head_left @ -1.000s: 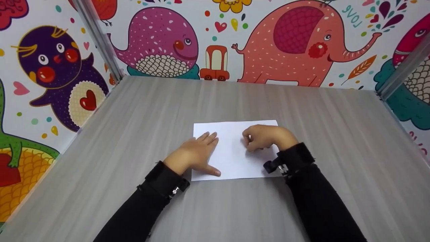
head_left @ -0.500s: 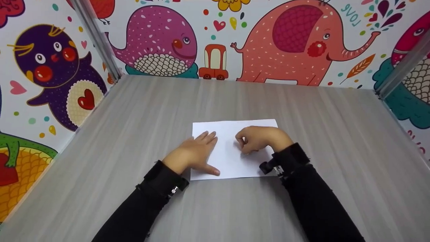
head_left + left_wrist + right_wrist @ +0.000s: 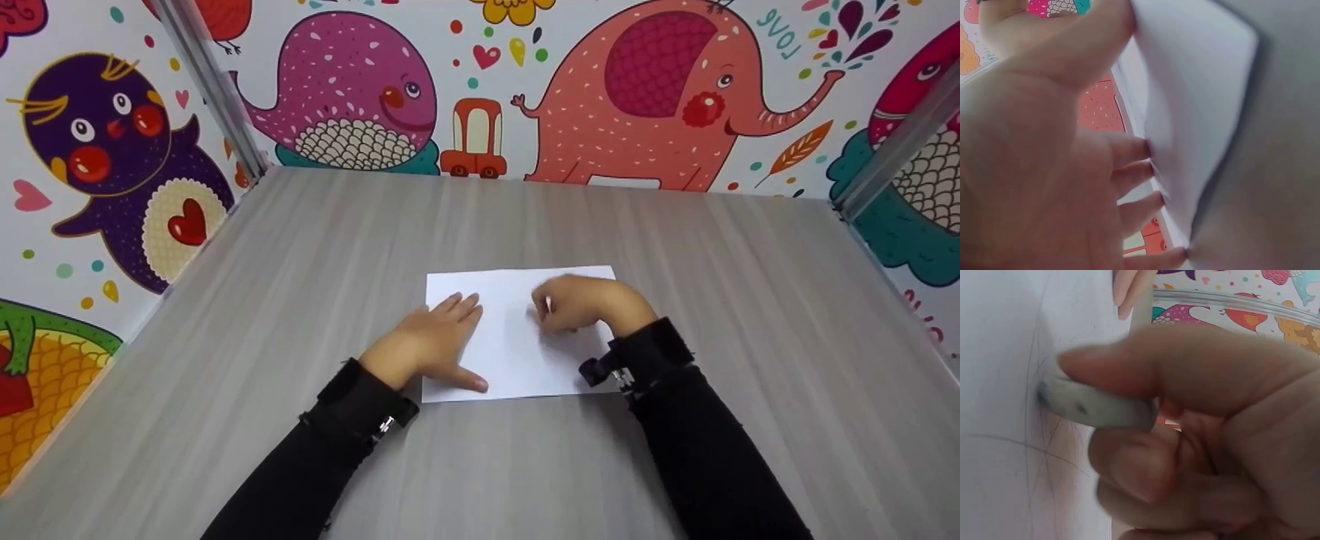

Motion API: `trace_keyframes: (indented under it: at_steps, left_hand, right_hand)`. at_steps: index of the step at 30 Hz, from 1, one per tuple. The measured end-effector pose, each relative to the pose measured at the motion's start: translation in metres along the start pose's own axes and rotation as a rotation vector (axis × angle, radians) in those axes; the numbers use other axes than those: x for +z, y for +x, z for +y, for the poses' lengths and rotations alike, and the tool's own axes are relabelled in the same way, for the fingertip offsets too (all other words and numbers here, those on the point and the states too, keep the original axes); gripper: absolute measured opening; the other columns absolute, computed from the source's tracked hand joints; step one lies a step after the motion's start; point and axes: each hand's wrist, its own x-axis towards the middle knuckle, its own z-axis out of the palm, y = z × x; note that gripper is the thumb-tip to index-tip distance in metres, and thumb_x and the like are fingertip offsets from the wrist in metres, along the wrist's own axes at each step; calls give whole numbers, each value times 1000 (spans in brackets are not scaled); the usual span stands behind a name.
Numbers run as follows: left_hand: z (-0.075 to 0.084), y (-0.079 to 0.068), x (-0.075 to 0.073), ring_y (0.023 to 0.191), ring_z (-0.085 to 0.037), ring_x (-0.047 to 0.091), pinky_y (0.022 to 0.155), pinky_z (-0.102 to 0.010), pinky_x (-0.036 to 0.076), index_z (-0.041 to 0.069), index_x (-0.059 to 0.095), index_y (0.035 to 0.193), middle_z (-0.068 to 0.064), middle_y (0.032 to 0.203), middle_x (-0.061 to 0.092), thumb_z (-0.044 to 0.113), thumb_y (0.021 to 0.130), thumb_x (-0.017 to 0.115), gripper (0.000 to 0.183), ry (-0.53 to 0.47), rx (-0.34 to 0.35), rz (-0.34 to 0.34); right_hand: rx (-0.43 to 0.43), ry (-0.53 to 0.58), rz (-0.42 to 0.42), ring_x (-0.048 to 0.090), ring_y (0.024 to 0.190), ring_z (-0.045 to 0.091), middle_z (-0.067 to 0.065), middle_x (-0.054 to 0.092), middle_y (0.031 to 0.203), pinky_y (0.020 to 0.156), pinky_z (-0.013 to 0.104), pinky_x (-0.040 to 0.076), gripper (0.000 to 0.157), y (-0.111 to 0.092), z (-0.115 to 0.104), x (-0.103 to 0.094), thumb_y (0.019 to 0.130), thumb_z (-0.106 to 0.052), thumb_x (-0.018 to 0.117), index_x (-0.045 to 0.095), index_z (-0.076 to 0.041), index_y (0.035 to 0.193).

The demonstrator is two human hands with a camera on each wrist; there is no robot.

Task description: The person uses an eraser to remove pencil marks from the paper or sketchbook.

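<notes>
A white sheet of paper lies on the table, with thin pencil lines on it in the right wrist view. My left hand rests on the sheet's left part, fingers spread and thumb out toward the near edge. Over the right half, my right hand pinches a worn, off-white eraser between thumb and fingers. Dark smudges mark the eraser, and its blurred end is right at the paper among the lines. From the head view the right fingers hide the eraser.
The grey wood-grain table stretches around the sheet. Behind it stands a back panel printed with cartoon animals, with metal posts at the corners. Each wrist wears a black strap with a small camera.
My right hand has slid left over the paper with the eraser, then slightly back right and away. My left hand stays put on the sheet. The head view has shifted slightly.
</notes>
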Motion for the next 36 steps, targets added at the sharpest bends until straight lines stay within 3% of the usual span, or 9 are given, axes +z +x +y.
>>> trace_keyframes:
  at_steps: [3,5,12,16,22,27,33,36]
  left_hand:
    - [-1,-1,-1,164,-34,14,126,-62,27,3,26,169,-12,178,17,70,86,78,119,-3,2,-3]
    - [0,-1,-1,164,-34,14,126,-62,26,3,26,169,-12,178,16,70,86,78,119,-8,1,-3]
    - [2,-1,-3,164,-34,13,126,-62,26,3,26,169,-12,178,16,71,85,78,119,5,2,-11]
    - [1,-1,-2,164,-34,14,126,-62,26,3,26,169,-13,178,17,70,85,78,119,-2,3,-7]
    - [-1,0,0,165,-33,13,126,-62,26,3,25,169,-12,178,16,71,85,78,120,-3,2,-6]
    - [-1,0,0,164,-33,13,126,-61,27,4,25,169,-12,178,16,71,86,77,119,7,4,-8]
    - [0,-1,1,164,-34,14,126,-60,28,3,26,169,-12,178,17,71,85,78,120,4,1,-8]
    - [0,-1,0,164,-34,14,126,-60,28,3,27,168,-12,178,17,71,85,78,119,7,6,-4]
  right_hand:
    - [8,14,201,58,72,19,6,64,84,67,34,50,7,8,1,7,101,-16,68,69,-9,102]
    - [12,38,280,58,75,20,6,64,86,69,35,50,9,13,1,12,102,-16,69,69,-8,104]
    - [-38,85,147,57,65,16,4,61,76,61,30,46,5,12,2,13,96,-10,71,65,-9,96]
    - [6,84,214,57,69,17,3,61,79,64,30,48,6,15,0,14,98,-13,70,66,-9,100]
    - [-15,147,152,62,66,16,5,66,78,62,29,50,10,19,0,15,97,-15,74,67,-8,99]
    - [72,70,292,58,77,20,6,65,86,70,34,48,8,19,2,16,97,-13,72,66,-8,100]
    - [-10,162,214,59,71,18,5,64,82,67,33,50,11,23,0,20,100,-16,72,69,-8,106]
    - [29,107,275,58,74,20,7,65,84,70,37,50,10,23,3,19,98,-15,71,68,-7,103]
